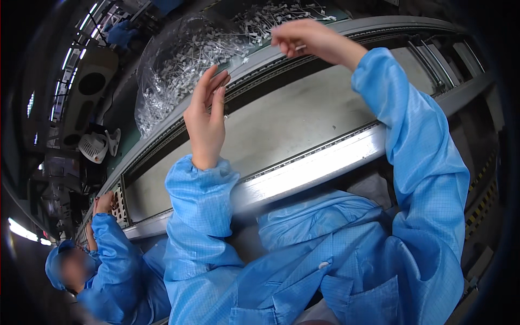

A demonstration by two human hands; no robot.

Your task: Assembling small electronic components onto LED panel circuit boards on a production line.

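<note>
Near thin, tangled white cables point(268, 20): left fingers point(202, 88) loosely parted, right fingers point(285, 34) curled; any hold unclear.

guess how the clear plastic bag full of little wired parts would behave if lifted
The clear plastic bag would probably sag, since its film looks thin and crumpled. The wired parts may shift and tangle, as their thin leads cross in many directions.

The bag point(154, 62) is thin, clear plastic, crinkled and glossy; the connectors point(211, 46) in it look like white plastic. The near rail point(319, 162) is smooth, shiny metal, the belt point(292, 122) matt and lightly scuffed. The coat point(200, 197) is finely gridded cloth with a soft sheen, its button point(323, 265) glossy.
</note>
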